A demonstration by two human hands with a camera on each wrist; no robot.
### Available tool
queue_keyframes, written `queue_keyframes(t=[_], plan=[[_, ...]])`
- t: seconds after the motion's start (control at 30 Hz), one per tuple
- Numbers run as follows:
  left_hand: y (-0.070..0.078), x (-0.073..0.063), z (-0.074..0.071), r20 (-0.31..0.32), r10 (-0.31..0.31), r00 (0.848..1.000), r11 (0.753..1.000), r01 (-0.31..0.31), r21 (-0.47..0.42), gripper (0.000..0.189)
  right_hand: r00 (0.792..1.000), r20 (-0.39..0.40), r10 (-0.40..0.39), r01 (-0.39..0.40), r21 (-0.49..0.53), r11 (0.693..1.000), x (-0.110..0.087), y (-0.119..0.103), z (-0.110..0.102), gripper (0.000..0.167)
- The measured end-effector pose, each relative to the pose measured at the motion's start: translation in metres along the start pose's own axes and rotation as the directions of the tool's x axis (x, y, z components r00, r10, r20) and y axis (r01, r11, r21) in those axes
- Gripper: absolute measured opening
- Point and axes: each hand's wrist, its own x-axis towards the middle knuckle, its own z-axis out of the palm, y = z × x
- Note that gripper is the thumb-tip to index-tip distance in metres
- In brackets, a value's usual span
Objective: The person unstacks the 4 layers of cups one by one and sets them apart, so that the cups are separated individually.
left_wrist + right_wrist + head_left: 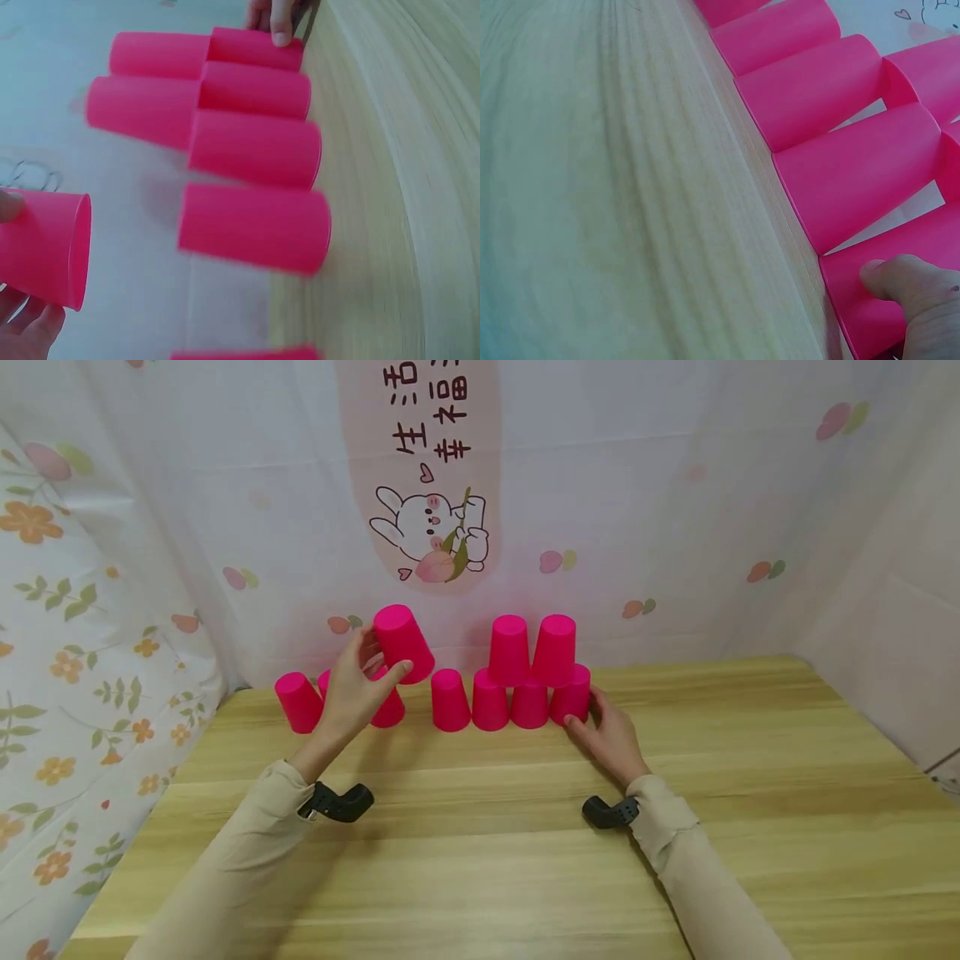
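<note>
Your left grip (351, 687) is holding a raised pink cup (401, 643) mouth-down in the air, its thumb pressing the near side and its fingers wrapping round the left. Below it, more pink cups are standing mouth-down on the wooden surface (480, 860): an outer cup (299, 703) at the far left, a hidden cup (323, 682) showing only a sliver behind your hand, and an inner cup (387, 708) partly covered by it.

Your right grip (613, 742) is closing round the end cup (570, 695) of a row of four, its thumb lying on the near face. The first cup (450, 700), second cup (491, 702) and third cup (529, 706) are standing to the left of it, side by side. Above them, one upper cup (510, 650) is bridging the second and third, while its neighbour (555, 650) is bridging the third and the end one. Behind everything, a pale cloth (637, 510) with a rabbit drawing (431, 527) is hanging.
</note>
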Motion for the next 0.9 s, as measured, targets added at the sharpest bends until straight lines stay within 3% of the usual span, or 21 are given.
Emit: queue_keyframes(t=[0.13, 0.27, 0.4, 0.6, 0.8, 0.9], plan=[[0.0, -0.01, -0.031, -0.031, -0.001, 1.0, 0.999, 0.002, 0.034, 0.06, 1.0, 0.0, 0.009, -0.009, -0.005, 1.0, 0.001, 0.0, -0.003, 0.063], [-0.009, -0.025, -0.062, -0.095, -0.055, 0.994, 0.996, 0.061, 0.067, 0.058, 1.0, -0.005, 0.006, -0.006, -0.009, 1.0, 0.003, 0.0, -0.005, 0.063], [-0.021, -0.039, -0.088, -0.181, -0.11, 0.977, 0.98, 0.137, 0.146, 0.058, 1.0, -0.016, -0.006, 0.006, -0.012, 1.0, 0.003, -0.001, -0.006, 0.063], [-0.042, -0.059, -0.112, -0.282, -0.234, 0.93, 0.917, 0.308, 0.255, 0.061, 1.0, -0.008, -0.002, 0.002, -0.008, 1.0, 0.001, 0.0, -0.005, 0.063], [-0.06, -0.073, -0.125, -0.365, -0.339, 0.867, 0.845, 0.451, 0.287, 0.061, 1.0, 0.004, 0.013, -0.013, -0.011, 1.0, 0.0, -0.001, -0.002, 0.064], [-0.069, -0.077, -0.129, -0.385, -0.375, 0.843, 0.817, 0.497, 0.292, 0.061, 1.0, 0.004, 0.017, -0.017, -0.009, 1.0, 0.0, -0.002, -0.001, 0.064]])
